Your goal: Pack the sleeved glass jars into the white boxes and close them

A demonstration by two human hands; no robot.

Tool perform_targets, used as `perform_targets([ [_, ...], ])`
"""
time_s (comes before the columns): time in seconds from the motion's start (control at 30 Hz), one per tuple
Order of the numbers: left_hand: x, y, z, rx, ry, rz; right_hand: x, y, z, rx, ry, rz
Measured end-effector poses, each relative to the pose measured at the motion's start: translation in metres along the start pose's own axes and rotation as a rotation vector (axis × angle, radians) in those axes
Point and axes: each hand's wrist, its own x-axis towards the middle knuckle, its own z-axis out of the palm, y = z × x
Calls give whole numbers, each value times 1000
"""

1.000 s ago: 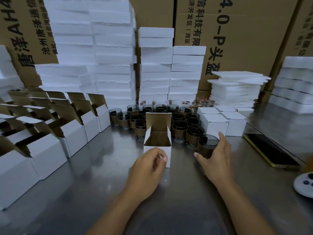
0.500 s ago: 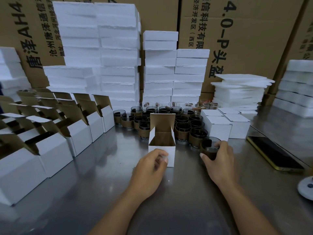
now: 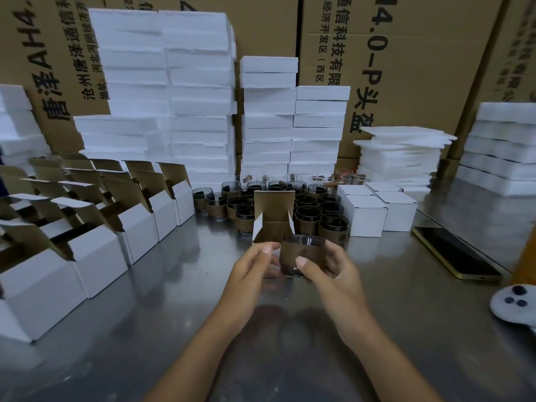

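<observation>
Room to move: steel table (image 3: 290, 358) lies bare between the two forearms and out to the near edge (the widest free stretch in view).
Left side: rows of open boxes (image 3: 101, 236), flaps up, crowd the table from the left edge in toward the middle.
Right side: phone (image 3: 455, 253) lies flat, well apart from the hands; nearer, a white device (image 3: 513, 303) with dark buttons is cut off by the right edge.
Far side: foam stacks (image 3: 174, 97) and foam sheets (image 3: 400, 155) stand against printed cartons (image 3: 420, 68), closing off the back.
Right hand (image 3: 327, 268): clamped on the sleeved jar (image 3: 301, 253), thumb across the brown sleeve's near face, fingers round its right side.
Left hand (image 3: 252, 268): just beside the other, fingers curled on the near wall of the open white box (image 3: 271, 227), thumb up at its rim.
Task thing: sleeved jar is upright, lifted off the table at the box's near right corner; whether it is over the mouth or in front of it cannot be told.
Hidden: jar and hands cover the box's near wall and much of its mouth, so its inside does not show.
Containers: open white box has its lid flap standing at the far side, brown within; jar cluster (image 3: 307, 210) stands just behind it, dark inside; closed boxes (image 3: 368, 216) sit right of the cluster; what the left rows hold is too dim to name.
</observation>
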Motion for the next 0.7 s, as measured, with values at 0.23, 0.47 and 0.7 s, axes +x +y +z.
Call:
perform_targets([
  [0.23, -9, -1, 2, -9, -77, -33, -6, 2, 4, -4, -98, 34],
  [0.47, -9, -4, 3, 30, -76, -38, -8, 4, 2, -8, -138, 20],
  [0.7, -7, -6, 1, 1, -77, -34, -4, 5, -1, 173, -101, 168],
])
